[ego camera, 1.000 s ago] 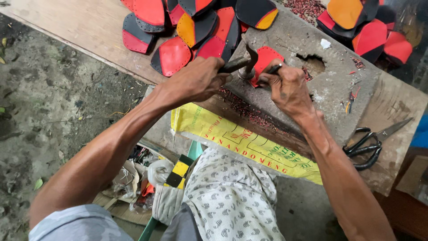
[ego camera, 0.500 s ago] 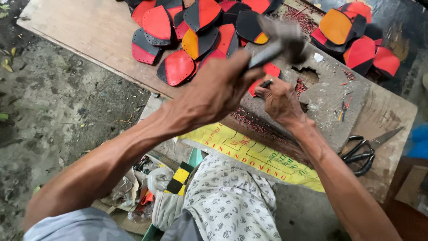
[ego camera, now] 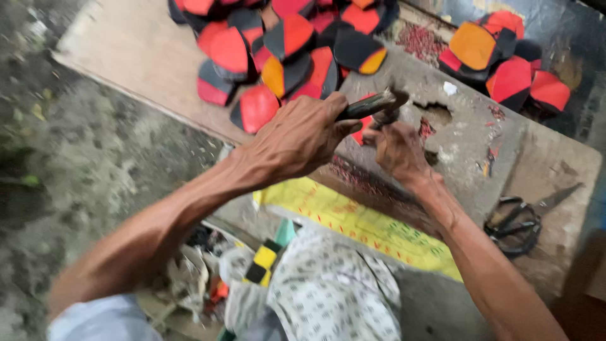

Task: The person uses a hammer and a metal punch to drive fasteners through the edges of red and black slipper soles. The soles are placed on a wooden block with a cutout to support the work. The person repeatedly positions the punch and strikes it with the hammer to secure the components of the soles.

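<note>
light: soft flat daylight, no harsh shadows | blur: heavy motion smear over my left hand [ego camera: 297, 136] and the hammer [ego camera: 369, 106] | edges: ground mushy, top right corner dim

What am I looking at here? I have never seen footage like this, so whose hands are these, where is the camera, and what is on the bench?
There is no machine: a person works with bare hands, and a camera worn on the head looks down at them, so the arms reach in from below. The left hand grips the handle of a dark tool, probably a hammer, though it is blurred. The right hand presses a small red piece onto a grey block with a ragged hole. Behind lies a pile of red, orange and black flat pieces on a wooden board. Black scissors lie to the right, and a yellow printed sheet hangs below the block.
</note>
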